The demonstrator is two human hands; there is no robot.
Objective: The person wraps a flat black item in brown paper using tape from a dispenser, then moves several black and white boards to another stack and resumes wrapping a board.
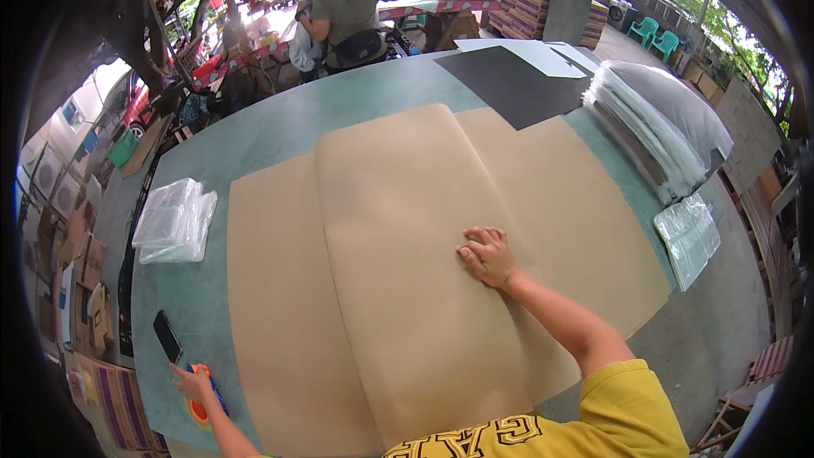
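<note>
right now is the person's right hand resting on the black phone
No, the right hand rests on the large brown sheet, while the black phone lies near the left hand.

The single view looks from the wearer's head, steeply down and forward over the table (254, 131), with the yellow shirt (632, 411) cropped at the lower edge. Brown paper (407, 271) fills the middle at close range; the right hand (486, 256) shows near the centre, the left hand (193, 383) at lower left. The wide lens bows the table's edges, darkens the corners and reaches a person (352, 13) well beyond the table.
</note>
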